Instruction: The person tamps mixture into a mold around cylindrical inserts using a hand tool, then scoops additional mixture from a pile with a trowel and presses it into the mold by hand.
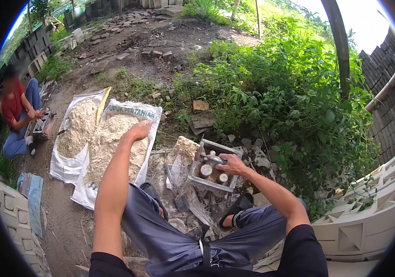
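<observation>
My left hand (140, 131) reaches over a pale, crumbly powder heap (116, 138) on a white woven sack (153, 113). Its fingers look stretched out, slightly blurred, with nothing plain in them. At the right, my right hand (234, 165) is closed around a grey bar-like handle (214, 159) at an open, rectangular metal mould (213, 185). Inside the mould stand short round pegs (206, 171) with pale tops, dusted with powder. A rough pale block (187, 147) sits against the mould's left side.
A second powder heap (80, 127) lies on the sacking at left. Beyond it a person in a red shirt (15, 106) sits holding a similar mould (41, 123). Patterned pale blocks (359, 226) are stacked at right, others (13, 207) at left. Leafy plants (290, 92) grow behind the mould.
</observation>
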Demonstrator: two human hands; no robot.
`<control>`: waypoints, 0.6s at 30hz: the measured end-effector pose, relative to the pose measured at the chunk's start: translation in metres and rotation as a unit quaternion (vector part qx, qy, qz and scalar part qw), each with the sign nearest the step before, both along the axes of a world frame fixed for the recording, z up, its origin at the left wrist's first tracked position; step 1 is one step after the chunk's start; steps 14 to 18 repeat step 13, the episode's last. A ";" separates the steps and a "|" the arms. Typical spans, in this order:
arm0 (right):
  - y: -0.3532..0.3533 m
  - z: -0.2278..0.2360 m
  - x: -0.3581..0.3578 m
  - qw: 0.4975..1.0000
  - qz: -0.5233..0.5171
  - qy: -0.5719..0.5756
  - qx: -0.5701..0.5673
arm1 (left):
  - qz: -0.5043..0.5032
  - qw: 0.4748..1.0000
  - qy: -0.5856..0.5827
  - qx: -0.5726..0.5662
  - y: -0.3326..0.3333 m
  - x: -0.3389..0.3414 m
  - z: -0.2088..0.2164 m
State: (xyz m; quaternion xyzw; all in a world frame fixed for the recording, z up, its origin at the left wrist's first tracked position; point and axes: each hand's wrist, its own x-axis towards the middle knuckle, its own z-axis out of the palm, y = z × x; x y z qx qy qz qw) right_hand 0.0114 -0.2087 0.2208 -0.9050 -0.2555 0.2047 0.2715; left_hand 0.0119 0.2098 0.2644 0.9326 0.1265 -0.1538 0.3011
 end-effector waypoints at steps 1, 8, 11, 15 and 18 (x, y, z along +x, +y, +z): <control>-0.028 0.001 0.004 1.000 -0.008 -0.014 -0.001 | -0.017 1.000 -0.001 0.001 -0.014 0.006 0.009; -0.157 0.008 -0.001 0.997 -0.056 -0.016 -0.048 | -0.133 0.990 -0.002 0.055 -0.065 0.024 -0.020; -0.184 0.010 -0.002 0.993 -0.066 0.023 -0.093 | -0.155 0.985 0.009 0.071 -0.083 0.022 -0.017; -0.196 -0.004 0.001 0.993 -0.047 0.030 -0.099 | -0.179 0.980 0.018 0.090 -0.094 0.026 -0.014; -0.196 -0.004 0.001 0.993 -0.047 0.030 -0.099 | -0.179 0.980 0.018 0.090 -0.094 0.026 -0.014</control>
